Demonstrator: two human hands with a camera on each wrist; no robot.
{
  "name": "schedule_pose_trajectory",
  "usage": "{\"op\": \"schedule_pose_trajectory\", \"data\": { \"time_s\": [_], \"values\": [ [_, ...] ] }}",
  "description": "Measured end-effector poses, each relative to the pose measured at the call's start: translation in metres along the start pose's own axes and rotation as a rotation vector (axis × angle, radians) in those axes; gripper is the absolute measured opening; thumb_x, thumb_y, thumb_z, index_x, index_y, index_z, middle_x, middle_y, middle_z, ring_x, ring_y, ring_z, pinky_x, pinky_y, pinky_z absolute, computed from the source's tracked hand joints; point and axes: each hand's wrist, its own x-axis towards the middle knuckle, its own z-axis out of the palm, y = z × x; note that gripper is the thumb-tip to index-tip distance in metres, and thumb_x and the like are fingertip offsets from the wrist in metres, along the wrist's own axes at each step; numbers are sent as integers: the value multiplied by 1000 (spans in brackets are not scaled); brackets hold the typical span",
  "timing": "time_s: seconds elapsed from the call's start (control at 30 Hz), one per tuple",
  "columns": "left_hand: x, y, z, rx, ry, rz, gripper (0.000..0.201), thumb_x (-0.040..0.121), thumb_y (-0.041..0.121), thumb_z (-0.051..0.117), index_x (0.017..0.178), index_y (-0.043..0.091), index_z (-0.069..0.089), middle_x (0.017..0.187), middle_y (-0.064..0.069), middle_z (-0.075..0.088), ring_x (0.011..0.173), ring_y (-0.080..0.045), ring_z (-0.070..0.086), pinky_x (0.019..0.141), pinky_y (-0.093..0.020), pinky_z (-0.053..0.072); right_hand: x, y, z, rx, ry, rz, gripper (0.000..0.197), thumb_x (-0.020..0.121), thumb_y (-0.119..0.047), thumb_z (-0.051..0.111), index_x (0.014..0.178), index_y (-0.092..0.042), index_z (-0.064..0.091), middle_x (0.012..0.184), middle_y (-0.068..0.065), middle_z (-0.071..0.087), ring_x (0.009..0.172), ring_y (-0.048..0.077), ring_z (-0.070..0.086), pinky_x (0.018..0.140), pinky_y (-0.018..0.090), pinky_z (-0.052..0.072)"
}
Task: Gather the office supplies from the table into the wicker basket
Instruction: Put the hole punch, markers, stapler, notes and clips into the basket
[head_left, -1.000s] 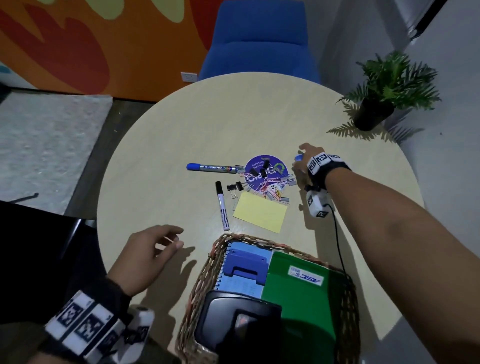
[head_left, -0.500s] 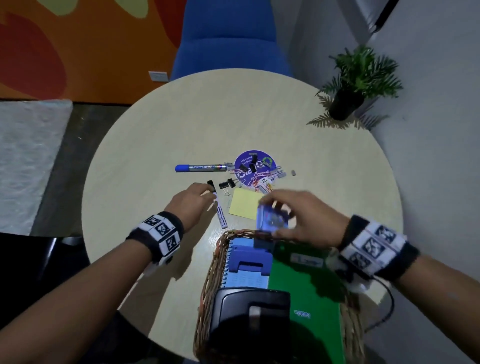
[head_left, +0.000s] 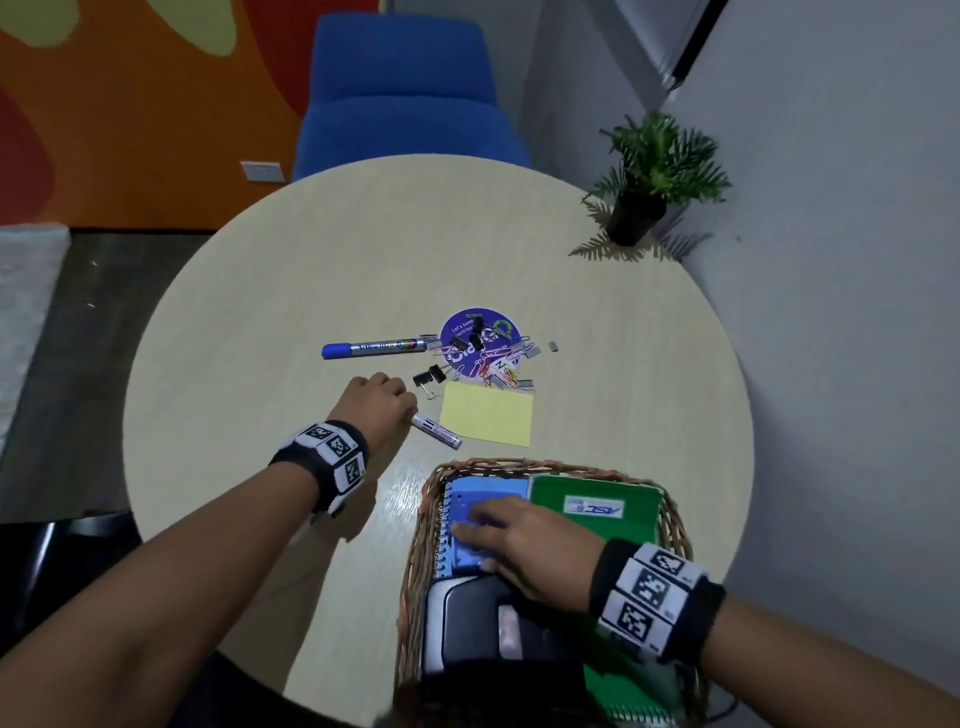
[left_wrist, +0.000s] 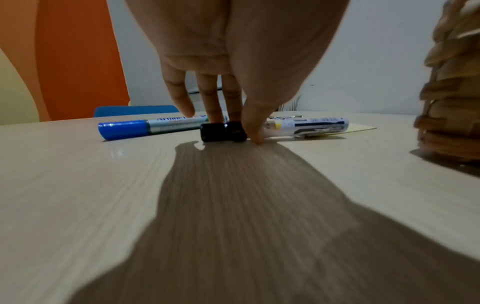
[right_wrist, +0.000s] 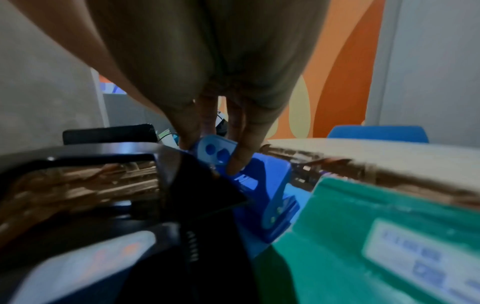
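On the round table, my left hand (head_left: 404, 409) pinches the black cap end of a white marker (head_left: 437, 432); in the left wrist view the thumb and fingers (left_wrist: 255, 133) close on that cap (left_wrist: 223, 133) while the marker lies on the table. My right hand (head_left: 470, 525) is inside the wicker basket (head_left: 519, 461) and holds a small blue two-hole piece (right_wrist: 215, 152) just above the blue hole punch (right_wrist: 259, 185). A blue-capped marker (head_left: 374, 347), yellow sticky notes (head_left: 488, 418), black binder clips (head_left: 431, 376) and a purple disc (head_left: 480, 343) strewn with paper clips lie on the table.
The basket also holds a green notebook (head_left: 597, 514), a blue spiral notebook (head_left: 447, 540) and a black device (head_left: 467, 623). A potted plant (head_left: 644, 208) stands at the table's far right edge. A blue chair (head_left: 405, 104) sits behind the table.
My right hand has carried the blue piece from the clip pile down into the basket. My left hand has reached forward and closed on the white marker's cap; the marker now lies slanted.
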Motion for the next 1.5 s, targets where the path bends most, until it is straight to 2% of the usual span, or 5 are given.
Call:
{"op": "schedule_pose_trajectory", "data": {
  "time_s": [0.3,0.63,0.9,1.1,1.5],
  "values": [
    [-39,5,-31,-169,57,5,25,94,21,50,115,22,63,110,-3,64,95,-26,62,76,-33,45,7,-23,3,33,-9,65,32,96,-31,44,117,-16,61,124,10,50,112,31,51,89,44,48],
    [-91,72,-78,-367,112,170,23,91,30,57,111,26,67,104,6,66,93,-17,63,70,-30,48,-38,22,-42,230,578,196,16,85,-23,61,99,-18,69,95,-1,64,82,14,62,77,30,52],
    [-68,111,-53,-199,-15,109,19,92,33,52,101,24,66,108,6,65,105,-17,56,75,-31,48,-57,45,-46,258,680,251,11,84,-20,67,95,-18,70,89,-5,65,73,5,59,71,18,49],
    [-74,105,-43,-135,142,89,13,76,42,71,80,30,73,95,5,65,80,-15,64,42,-24,44,-69,55,-40,267,637,264,10,83,-18,67,93,-20,70,84,-10,64,74,0,57,70,6,42],
    [36,-44,-36,-317,124,-421,35,89,16,57,124,12,59,122,-14,56,116,-34,50,88,-45,49,-93,52,-22,284,609,272,11,82,-31,67,93,-31,67,88,-22,63,80,-4,61,71,13,49]
  ]
}}
